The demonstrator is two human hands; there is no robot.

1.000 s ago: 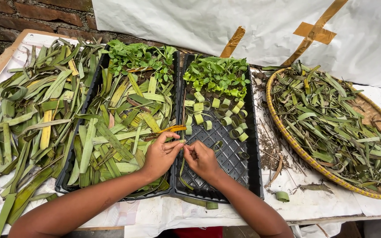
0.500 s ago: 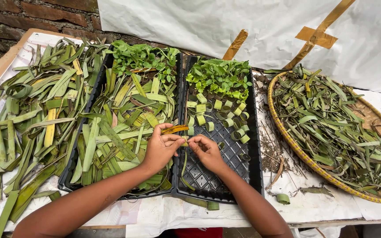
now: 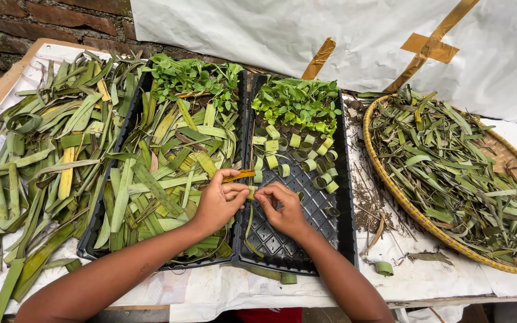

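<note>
Head view: a leaf strip (image 3: 250,197) is pinched in the closed grip of left hand (image 3: 218,200) and right hand (image 3: 279,207), above a black tray (image 3: 342,233).

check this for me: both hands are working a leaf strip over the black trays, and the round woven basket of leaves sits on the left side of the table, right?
Not quite. The head view shows the left hand and right hand pinching a leaf strip over the black trays, but the round woven basket sits on the right side. On the left lies a loose pile of long leaves.
</note>
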